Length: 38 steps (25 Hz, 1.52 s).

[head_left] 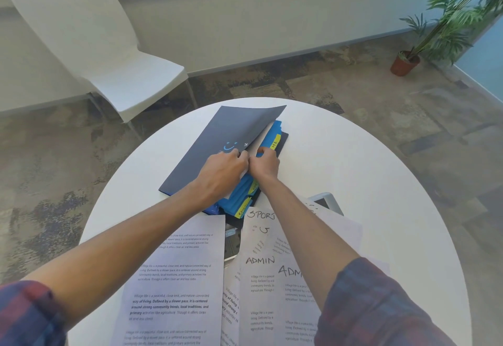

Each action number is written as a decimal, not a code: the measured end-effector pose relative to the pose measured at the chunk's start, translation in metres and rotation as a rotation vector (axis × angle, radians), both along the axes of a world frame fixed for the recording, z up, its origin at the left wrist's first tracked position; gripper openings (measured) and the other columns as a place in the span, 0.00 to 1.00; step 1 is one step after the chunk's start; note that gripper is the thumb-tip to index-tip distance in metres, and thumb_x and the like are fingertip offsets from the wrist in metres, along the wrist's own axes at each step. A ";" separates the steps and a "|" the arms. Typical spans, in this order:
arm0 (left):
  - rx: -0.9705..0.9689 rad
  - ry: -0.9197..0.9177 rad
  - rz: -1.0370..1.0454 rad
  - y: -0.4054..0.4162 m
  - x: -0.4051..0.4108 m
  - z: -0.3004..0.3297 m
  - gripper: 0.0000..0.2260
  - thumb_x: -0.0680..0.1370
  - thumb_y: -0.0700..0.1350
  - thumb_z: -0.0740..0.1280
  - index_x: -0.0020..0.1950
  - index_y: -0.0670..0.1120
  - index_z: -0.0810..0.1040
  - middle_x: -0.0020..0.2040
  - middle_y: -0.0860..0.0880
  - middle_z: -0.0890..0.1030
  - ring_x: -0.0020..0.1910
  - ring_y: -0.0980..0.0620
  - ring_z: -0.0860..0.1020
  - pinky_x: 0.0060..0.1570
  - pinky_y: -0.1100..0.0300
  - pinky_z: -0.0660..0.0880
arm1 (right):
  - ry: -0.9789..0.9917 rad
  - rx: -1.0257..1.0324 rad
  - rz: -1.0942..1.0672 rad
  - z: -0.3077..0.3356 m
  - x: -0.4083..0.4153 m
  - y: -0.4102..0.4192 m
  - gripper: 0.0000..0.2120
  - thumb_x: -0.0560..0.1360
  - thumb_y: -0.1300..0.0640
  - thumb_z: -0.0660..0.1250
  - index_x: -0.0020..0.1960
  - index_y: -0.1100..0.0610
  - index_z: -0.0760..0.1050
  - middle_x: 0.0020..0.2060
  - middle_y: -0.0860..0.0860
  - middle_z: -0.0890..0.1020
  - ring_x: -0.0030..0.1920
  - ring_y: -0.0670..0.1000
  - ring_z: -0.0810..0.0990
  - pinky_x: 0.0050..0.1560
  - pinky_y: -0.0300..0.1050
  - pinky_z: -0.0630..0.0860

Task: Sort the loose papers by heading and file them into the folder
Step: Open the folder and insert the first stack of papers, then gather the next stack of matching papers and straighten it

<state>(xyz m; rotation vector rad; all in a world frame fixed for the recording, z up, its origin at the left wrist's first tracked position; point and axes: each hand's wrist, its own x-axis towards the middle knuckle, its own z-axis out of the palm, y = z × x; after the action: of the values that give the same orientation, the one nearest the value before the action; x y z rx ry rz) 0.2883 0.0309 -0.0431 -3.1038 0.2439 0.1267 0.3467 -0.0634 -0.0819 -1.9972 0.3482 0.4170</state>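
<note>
Folder (217,138) at 12 o'clock on surface (367,182); left hand (223,167) pinches cover, right hand (265,162) pinches blue dividers (272,134); loose papers (177,285) at 6.

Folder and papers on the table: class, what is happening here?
A person has the dark folder open on the round white table. The left hand holds its cover up, and the right hand pinches a blue divider inside. Loose papers headed SPORT and ADMIN lie nearer the person, not yet filed.
</note>
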 end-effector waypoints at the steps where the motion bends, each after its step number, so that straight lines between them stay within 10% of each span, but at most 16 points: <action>1: -0.004 0.006 0.011 0.001 0.000 -0.001 0.15 0.82 0.44 0.61 0.67 0.43 0.69 0.59 0.45 0.78 0.51 0.44 0.81 0.47 0.55 0.77 | 0.003 -0.003 0.012 -0.001 0.000 -0.001 0.16 0.76 0.63 0.64 0.63 0.60 0.76 0.58 0.59 0.80 0.56 0.58 0.79 0.57 0.50 0.77; 8: -0.029 0.067 0.057 -0.010 0.007 -0.019 0.14 0.81 0.44 0.60 0.65 0.44 0.70 0.55 0.43 0.77 0.48 0.43 0.80 0.38 0.54 0.74 | -0.061 -0.031 0.023 -0.012 -0.011 -0.018 0.16 0.77 0.54 0.66 0.63 0.58 0.78 0.50 0.55 0.85 0.56 0.57 0.81 0.62 0.52 0.76; 11: -0.057 0.118 0.070 -0.012 0.006 -0.040 0.15 0.81 0.43 0.59 0.68 0.46 0.69 0.53 0.43 0.75 0.48 0.43 0.79 0.36 0.54 0.70 | -0.150 -0.034 0.072 -0.017 -0.036 -0.035 0.10 0.77 0.56 0.66 0.56 0.56 0.80 0.38 0.47 0.84 0.47 0.52 0.84 0.55 0.48 0.78; 20: -0.367 -0.085 0.252 -0.004 -0.106 -0.078 0.11 0.82 0.49 0.57 0.56 0.50 0.78 0.52 0.52 0.80 0.49 0.50 0.80 0.37 0.58 0.76 | -0.054 0.059 0.210 -0.022 -0.157 -0.079 0.07 0.77 0.59 0.65 0.51 0.54 0.81 0.40 0.49 0.86 0.34 0.43 0.85 0.38 0.32 0.74; 28: -0.367 -0.126 0.308 -0.021 -0.265 -0.096 0.14 0.75 0.50 0.60 0.54 0.47 0.81 0.59 0.48 0.81 0.61 0.47 0.78 0.55 0.53 0.76 | -0.124 -0.442 0.721 -0.037 -0.275 -0.119 0.18 0.80 0.51 0.61 0.68 0.52 0.74 0.62 0.47 0.81 0.61 0.49 0.79 0.60 0.45 0.73; 38: -0.170 0.247 0.286 -0.072 -0.324 -0.088 0.31 0.74 0.65 0.57 0.65 0.43 0.78 0.71 0.40 0.73 0.72 0.42 0.70 0.67 0.41 0.68 | -0.300 -0.430 0.645 -0.024 -0.319 -0.137 0.18 0.80 0.52 0.62 0.69 0.52 0.74 0.65 0.45 0.78 0.63 0.47 0.77 0.61 0.43 0.70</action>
<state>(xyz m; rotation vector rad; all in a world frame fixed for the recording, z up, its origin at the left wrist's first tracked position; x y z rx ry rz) -0.0355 -0.0408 -0.1306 -3.2682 -0.1983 0.5222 0.0277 -0.2006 -0.1056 -2.5350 -0.4493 0.4535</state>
